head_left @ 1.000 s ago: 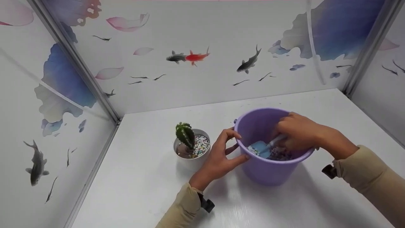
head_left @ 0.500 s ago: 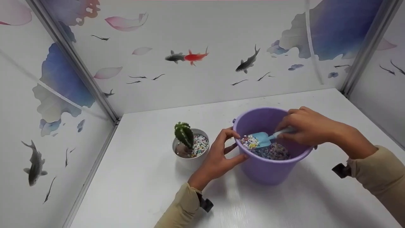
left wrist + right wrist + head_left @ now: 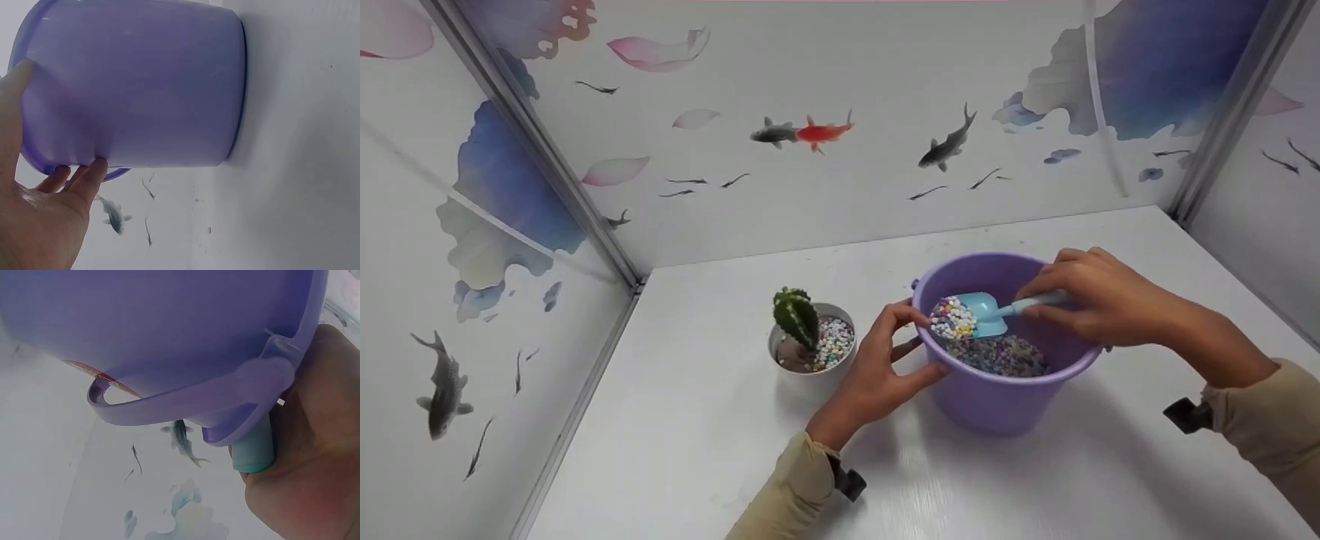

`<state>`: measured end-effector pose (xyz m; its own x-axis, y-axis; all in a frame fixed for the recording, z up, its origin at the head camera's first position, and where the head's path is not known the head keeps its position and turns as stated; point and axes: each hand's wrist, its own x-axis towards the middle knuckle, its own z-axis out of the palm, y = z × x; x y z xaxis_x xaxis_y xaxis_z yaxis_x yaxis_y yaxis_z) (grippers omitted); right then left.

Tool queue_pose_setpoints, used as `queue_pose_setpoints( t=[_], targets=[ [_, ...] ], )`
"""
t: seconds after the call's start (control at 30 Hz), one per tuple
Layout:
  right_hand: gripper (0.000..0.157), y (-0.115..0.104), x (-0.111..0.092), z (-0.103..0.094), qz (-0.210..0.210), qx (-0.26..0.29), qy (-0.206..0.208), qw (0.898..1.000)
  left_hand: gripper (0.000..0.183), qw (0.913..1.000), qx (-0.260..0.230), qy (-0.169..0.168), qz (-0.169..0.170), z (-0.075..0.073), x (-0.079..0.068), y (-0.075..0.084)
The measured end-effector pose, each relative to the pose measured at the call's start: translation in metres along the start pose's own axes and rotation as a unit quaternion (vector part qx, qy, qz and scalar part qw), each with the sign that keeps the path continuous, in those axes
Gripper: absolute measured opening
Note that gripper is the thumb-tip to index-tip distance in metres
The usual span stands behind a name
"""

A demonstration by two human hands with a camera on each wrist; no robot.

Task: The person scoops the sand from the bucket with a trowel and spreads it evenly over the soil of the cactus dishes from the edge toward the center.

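A purple bucket (image 3: pixel 997 409) stands upright on the white table, with a layer of small multicoloured pebbles (image 3: pixel 1009 356) at its bottom. My left hand (image 3: pixel 877 375) holds the bucket's left rim, thumb and fingertips spread on the wall, as the left wrist view also shows. My right hand (image 3: pixel 1099 296) grips the handle of a light blue shovel (image 3: pixel 986 311) at the bucket's mouth. White, pink and yellow pebbles (image 3: pixel 954 319) lie heaped on its blade, close to the left rim. In the right wrist view the handle's end (image 3: pixel 253 453) sticks out of the hand below the rim.
Left of the bucket, a white pot (image 3: pixel 810 386) holds a green cactus (image 3: pixel 795 316) and coloured pebbles. The bucket's own handle (image 3: pixel 180 399) hangs down its far side. Panels (image 3: pixel 810 210) printed with fish and petals enclose the table at the back and sides.
My right hand has risen from deep inside the bucket and moved right, lifting the shovel with its heap of pebbles up towards the rim. The left hand has stayed at the rim.
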<state>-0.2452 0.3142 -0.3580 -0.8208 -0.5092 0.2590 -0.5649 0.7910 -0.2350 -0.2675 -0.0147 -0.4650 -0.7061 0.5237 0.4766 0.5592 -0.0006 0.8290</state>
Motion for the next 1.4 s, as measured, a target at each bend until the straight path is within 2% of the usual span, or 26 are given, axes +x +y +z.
queue_pose_setpoints(
  t=[0.2,0.37,0.6,0.73,0.9,1.07,1.23,1.4],
  targets=[
    [0.020,0.000,-0.003,0.002,-0.008,0.008,0.029,1.000,0.056,0.9997,0.014,0.013,0.013,0.002,-0.001,-0.003],
    [0.019,0.001,-0.004,0.003,-0.010,0.017,0.033,0.999,0.055,0.9994,0.025,0.018,0.013,0.001,-0.002,0.000],
    [0.018,-0.002,-0.005,-0.001,-0.008,0.014,0.048,0.999,0.056,0.9971,0.070,0.027,0.014,-0.001,0.000,0.008],
    [0.019,-0.003,-0.005,-0.003,-0.010,0.005,0.055,0.998,0.063,0.9948,0.096,0.032,0.010,-0.006,0.001,0.016],
    [0.019,-0.006,-0.003,-0.005,-0.011,0.001,0.059,0.998,0.072,0.9882,0.149,0.028,0.020,-0.017,0.001,0.030],
    [0.019,-0.010,0.000,-0.006,-0.016,-0.002,0.063,0.998,0.063,0.9828,0.178,0.020,0.045,-0.031,0.000,0.051],
    [0.018,-0.013,0.006,-0.006,-0.025,0.003,0.071,0.997,0.055,0.9810,0.178,0.039,0.066,-0.044,-0.003,0.074],
    [0.018,-0.016,0.012,-0.005,-0.035,0.003,0.077,0.996,0.052,0.9750,0.194,0.061,0.089,-0.059,-0.011,0.087]
  ],
)
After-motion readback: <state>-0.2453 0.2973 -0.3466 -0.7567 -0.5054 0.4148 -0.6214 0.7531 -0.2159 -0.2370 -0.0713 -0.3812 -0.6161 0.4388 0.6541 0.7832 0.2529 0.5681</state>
